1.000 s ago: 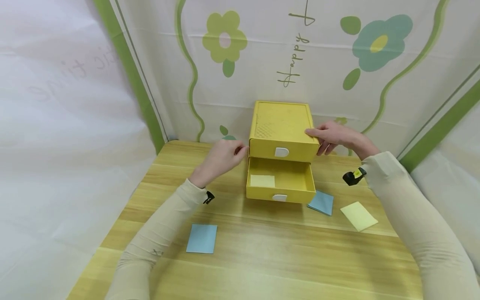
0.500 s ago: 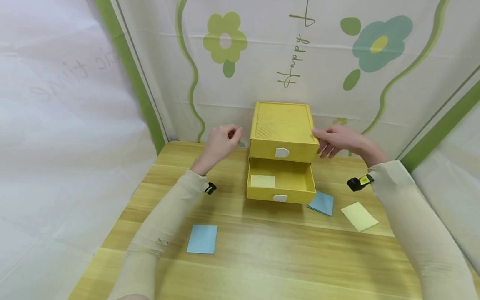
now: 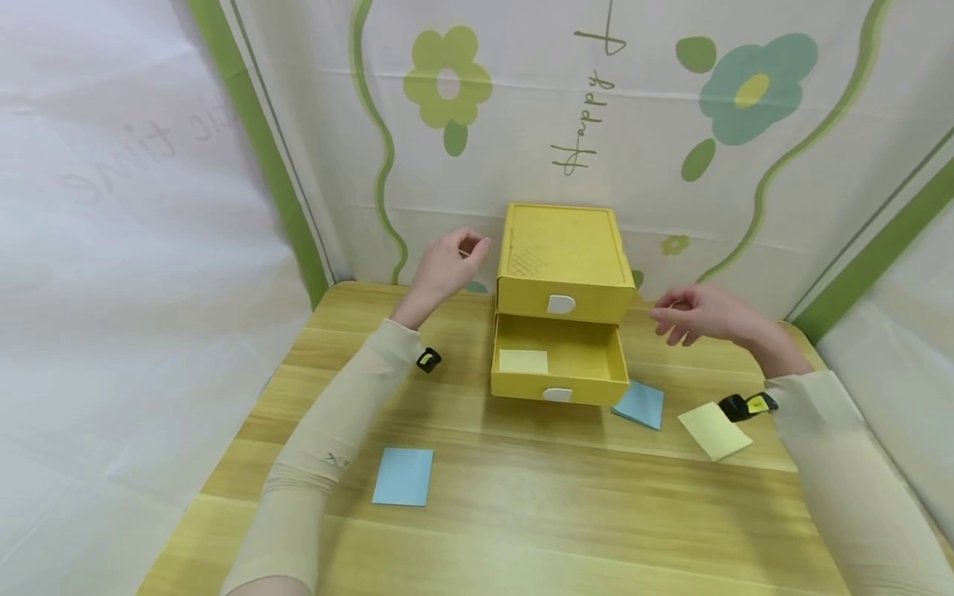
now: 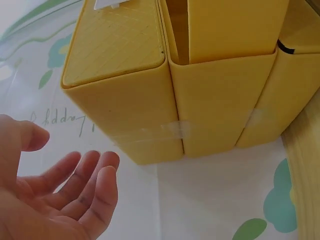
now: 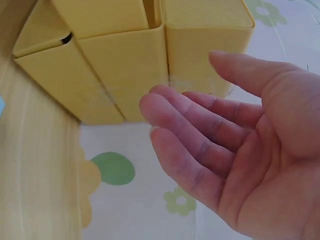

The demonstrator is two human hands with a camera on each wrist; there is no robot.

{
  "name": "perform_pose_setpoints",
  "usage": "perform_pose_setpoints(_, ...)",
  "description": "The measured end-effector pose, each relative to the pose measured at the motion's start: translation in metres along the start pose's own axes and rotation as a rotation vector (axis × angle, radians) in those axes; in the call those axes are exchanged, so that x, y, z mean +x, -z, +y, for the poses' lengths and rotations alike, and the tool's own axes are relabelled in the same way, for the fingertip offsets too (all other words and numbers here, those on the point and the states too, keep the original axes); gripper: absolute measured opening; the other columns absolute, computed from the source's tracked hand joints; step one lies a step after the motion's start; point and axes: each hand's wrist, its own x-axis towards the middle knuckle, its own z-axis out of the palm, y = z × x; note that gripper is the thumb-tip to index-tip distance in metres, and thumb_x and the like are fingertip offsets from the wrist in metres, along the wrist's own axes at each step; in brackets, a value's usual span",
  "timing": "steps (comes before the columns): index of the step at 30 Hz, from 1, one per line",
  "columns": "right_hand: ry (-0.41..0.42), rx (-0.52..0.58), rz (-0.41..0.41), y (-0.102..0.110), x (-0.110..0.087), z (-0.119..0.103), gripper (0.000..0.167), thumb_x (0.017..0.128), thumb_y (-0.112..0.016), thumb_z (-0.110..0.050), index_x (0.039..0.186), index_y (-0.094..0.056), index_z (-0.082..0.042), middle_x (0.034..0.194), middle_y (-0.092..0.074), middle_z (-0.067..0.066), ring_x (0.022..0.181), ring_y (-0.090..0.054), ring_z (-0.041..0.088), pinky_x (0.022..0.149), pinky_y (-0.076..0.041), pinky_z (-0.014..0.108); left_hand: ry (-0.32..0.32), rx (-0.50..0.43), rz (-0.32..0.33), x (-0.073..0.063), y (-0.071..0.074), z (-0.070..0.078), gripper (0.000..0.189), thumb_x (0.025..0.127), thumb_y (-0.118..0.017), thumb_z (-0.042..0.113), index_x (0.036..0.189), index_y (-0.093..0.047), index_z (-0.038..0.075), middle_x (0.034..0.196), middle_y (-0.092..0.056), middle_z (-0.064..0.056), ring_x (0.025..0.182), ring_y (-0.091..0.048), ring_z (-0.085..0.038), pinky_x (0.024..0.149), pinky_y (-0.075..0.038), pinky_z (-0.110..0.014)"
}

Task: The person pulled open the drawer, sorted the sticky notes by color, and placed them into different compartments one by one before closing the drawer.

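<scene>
Neither hand is on anything right now: left hand point(image 3: 445, 269) hangs near the left side of the yellow drawer unit point(image 3: 574, 236), right hand point(image 3: 704, 313) a bit further off its right side. That unit sits around the middle of the desk point(image 3: 522, 505)'s far edge, with the pulled-out drawer point(image 3: 522, 387) facing the near edge. Looks like thin, stiff plastic to me, so I'd guess pretty light, kinda slick on those smooth walls, and not fragile unless you lean on the drawer while it sticks out. I'd steady it low with a palm on each side and work the drawer by its white handle point(image 3: 557, 395). There also seems to be clear tape point(image 4: 150, 134) over the seams, so the tiers probably shift together. As for the hands, both have loosely bent fingers with the thumb well apart from them, nothing in either one, not touching the plastic
</scene>
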Motion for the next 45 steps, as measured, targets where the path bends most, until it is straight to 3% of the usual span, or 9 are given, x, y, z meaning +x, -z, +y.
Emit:
perform_pose_setpoints(6,0.005,-0.009,-0.028,-0.009,-0.012,0.016,0.040,0.098,-0.060,-0.032,0.118,-0.060,0.003,0.079,-0.067,0.008,0.062,-0.066,0.020,0.059,-0.058,0.033,0.008,-0.013,-0.025,0.009,-0.006,-0.003,0.034,0.100,-0.051,0.038,0.120,-0.062,0.011,0.113,-0.068,-0.005,0.103,-0.064,-0.019,0.091,-0.053,-0.035)
perform_pose_setpoints(17,-0.058,-0.047,-0.137,-0.016,-0.034,0.059,0.026,0.097,-0.061,-0.026,0.108,-0.061,-0.002,0.084,-0.061,0.006,0.073,-0.063,0.018,0.066,-0.057,0.035,0.097,-0.048,-0.096,0.023,-0.010,-0.001,0.049,0.100,-0.049,0.044,0.138,-0.051,0.012,0.136,-0.059,-0.008,0.125,-0.057,-0.023,0.102,-0.048,-0.040)
perform_pose_setpoints(25,-0.094,-0.154,-0.120,-0.025,-0.040,0.090,0.022,0.096,-0.061,-0.020,0.102,-0.061,0.001,0.078,-0.062,0.006,0.066,-0.060,0.017,0.058,-0.053,0.032,0.115,-0.031,-0.181,0.027,-0.012,0.000,0.068,0.098,-0.046,0.056,0.151,-0.034,0.015,0.155,-0.040,-0.008,0.138,-0.046,-0.025,0.111,-0.042,-0.044)
perform_pose_setpoints(31,-0.154,-0.233,-0.124,-0.031,-0.049,0.109,0.017,0.095,-0.061,-0.017,0.096,-0.059,0.000,0.070,-0.058,0.004,0.060,-0.053,0.015,0.052,-0.047,0.030,0.110,-0.020,-0.228,0.032,-0.016,0.003,0.080,0.095,-0.045,0.063,0.155,-0.025,0.014,0.159,-0.034,-0.009,0.143,-0.040,-0.028,0.113,-0.039,-0.048)
perform_pose_setpoints(38,-0.275,-0.211,-0.143,-0.042,-0.060,0.122,0.025,0.095,-0.062,-0.029,0.094,-0.057,-0.005,0.054,-0.039,-0.005,0.050,-0.035,0.010,0.048,-0.039,0.026,0.164,-0.010,-0.314,0.037,-0.017,0.008,0.081,0.096,-0.048,0.058,0.157,-0.018,0.013,0.156,-0.038,-0.015,0.141,-0.041,-0.031,0.113,-0.039,-0.049)
perform_pose_setpoints(41,-0.326,-0.203,-0.144,-0.045,-0.063,0.127,0.035,0.092,-0.065,-0.038,0.098,-0.055,-0.005,0.054,-0.035,-0.006,0.050,-0.032,0.009,0.047,-0.035,0.024,0.177,-0.024,-0.342,0.038,-0.017,0.009,0.081,0.096,-0.049,0.055,0.157,-0.018,0.011,0.153,-0.042,-0.015,0.133,-0.051,-0.028,0.110,-0.042,-0.046)
perform_pose_setpoints(43,-0.355,-0.193,-0.151,-0.046,-0.064,0.131,0.043,0.090,-0.066,-0.044,0.101,-0.053,-0.005,0.055,-0.034,-0.006,0.051,-0.032,0.010,0.047,-0.032,0.023,0.182,-0.031,-0.354,0.038,-0.017,0.010,0.075,0.097,-0.050,0.054,0.154,-0.027,0.011,0.147,-0.050,-0.011,0.120,-0.059,-0.022,0.104,-0.048,-0.041)
perform_pose_setpoints(45,-0.383,-0.177,-0.166,-0.048,-0.065,0.134,0.050,0.089,-0.067,-0.048,0.106,-0.052,-0.003,0.056,-0.034,-0.005,0.052,-0.032,0.011,0.048,-0.030,0.023,0.187,-0.043,-0.370,0.038,-0.017,0.010,0.064,0.097,-0.050,0.053,0.145,-0.042,0.010,0.129,-0.061,-0.009,0.102,-0.063,-0.020,0.092,-0.052,-0.035)
